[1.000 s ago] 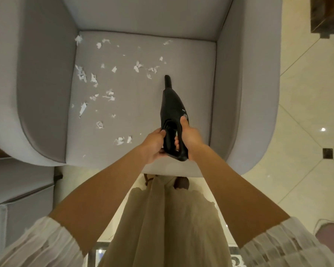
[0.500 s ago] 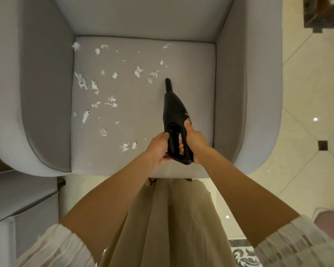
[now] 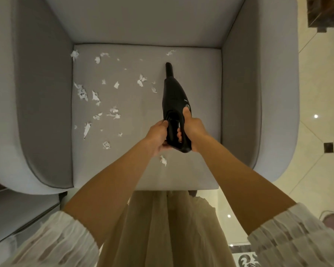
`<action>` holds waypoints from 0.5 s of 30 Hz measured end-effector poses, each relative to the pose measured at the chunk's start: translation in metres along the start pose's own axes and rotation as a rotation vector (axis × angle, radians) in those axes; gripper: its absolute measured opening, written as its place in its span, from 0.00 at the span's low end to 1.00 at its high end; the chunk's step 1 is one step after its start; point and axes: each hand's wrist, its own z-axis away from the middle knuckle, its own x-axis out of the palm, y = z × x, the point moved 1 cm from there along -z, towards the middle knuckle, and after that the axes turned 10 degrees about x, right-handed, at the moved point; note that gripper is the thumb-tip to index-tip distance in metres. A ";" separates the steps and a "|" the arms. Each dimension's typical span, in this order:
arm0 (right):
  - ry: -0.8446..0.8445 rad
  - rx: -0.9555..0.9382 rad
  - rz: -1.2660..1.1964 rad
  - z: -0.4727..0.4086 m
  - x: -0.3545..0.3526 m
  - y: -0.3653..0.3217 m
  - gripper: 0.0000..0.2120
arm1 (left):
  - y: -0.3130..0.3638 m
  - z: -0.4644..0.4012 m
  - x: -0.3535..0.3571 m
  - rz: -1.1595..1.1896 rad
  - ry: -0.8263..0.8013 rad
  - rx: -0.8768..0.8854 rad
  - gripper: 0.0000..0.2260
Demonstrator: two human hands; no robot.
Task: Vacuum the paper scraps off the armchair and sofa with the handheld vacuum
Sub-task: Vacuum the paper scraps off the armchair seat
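The black handheld vacuum (image 3: 175, 105) is held over the right half of the seat cushion (image 3: 197, 89) of the grey armchair (image 3: 42, 97), nozzle pointing toward the backrest. Whether the nozzle tip touches the cushion cannot be determined.

The right hand (image 3: 193, 130) grips the rear handle: its fingers are curled through the handle opening, and the thumb lies along the top of the body, with its tip just below a small round button. The left hand (image 3: 157, 136) holds the left rear side of the body; its fingers are curled against the housing, with the fingertips at the edge of the handle recess. Both hands are clamped on the unit.

White paper scraps (image 3: 96, 97) lie scattered over the left and centre of the cushion, most of them left of the nozzle. One scrap sits near the rear edge, beyond and just right of the tip. Another lies below the hands, near the front edge.

A cream tiled floor (image 3: 320, 89) borders the armchair on the right.
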 end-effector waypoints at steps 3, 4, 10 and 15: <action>-0.001 -0.001 -0.002 0.007 -0.003 0.014 0.25 | -0.009 0.009 -0.002 0.019 -0.011 -0.029 0.13; 0.002 0.000 -0.002 0.009 -0.004 0.020 0.25 | -0.015 0.013 -0.003 0.028 -0.013 -0.042 0.13; 0.015 0.015 0.004 0.018 -0.011 0.050 0.25 | -0.042 0.028 -0.004 0.002 -0.012 -0.072 0.12; 0.035 -0.001 0.005 0.011 -0.009 0.023 0.25 | -0.019 0.016 0.002 0.039 -0.018 -0.056 0.13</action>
